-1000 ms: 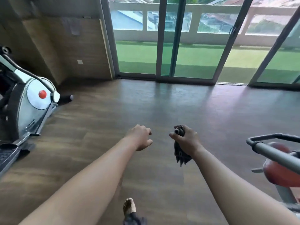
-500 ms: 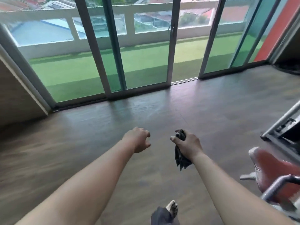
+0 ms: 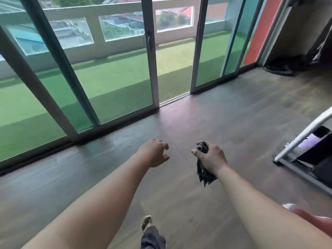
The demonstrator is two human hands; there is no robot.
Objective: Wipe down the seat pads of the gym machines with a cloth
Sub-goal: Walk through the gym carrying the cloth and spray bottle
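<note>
My right hand point(image 3: 211, 156) is closed around a dark crumpled cloth point(image 3: 203, 172), whose loose end hangs below the fist. My left hand point(image 3: 155, 152) is held out beside it at the same height, fingers loosely curled and apart, holding nothing. Both arms stretch forward over the wooden floor. A sliver of a red seat pad point(image 3: 316, 221) shows at the bottom right edge, partly behind my right forearm.
Sliding glass doors point(image 3: 150, 51) run across the back, with a green balcony beyond. A machine frame with a white bar point(image 3: 303, 133) and black base stands at the right. A dark heap point(image 3: 282, 67) lies in the far right corner. My foot point(image 3: 146, 221) is on the floor below.
The view has swung to the right: the elliptical at left has left the frame and the red seat slid to the bottom right edge. Both hands kept their pose, the cloth still gripped.
</note>
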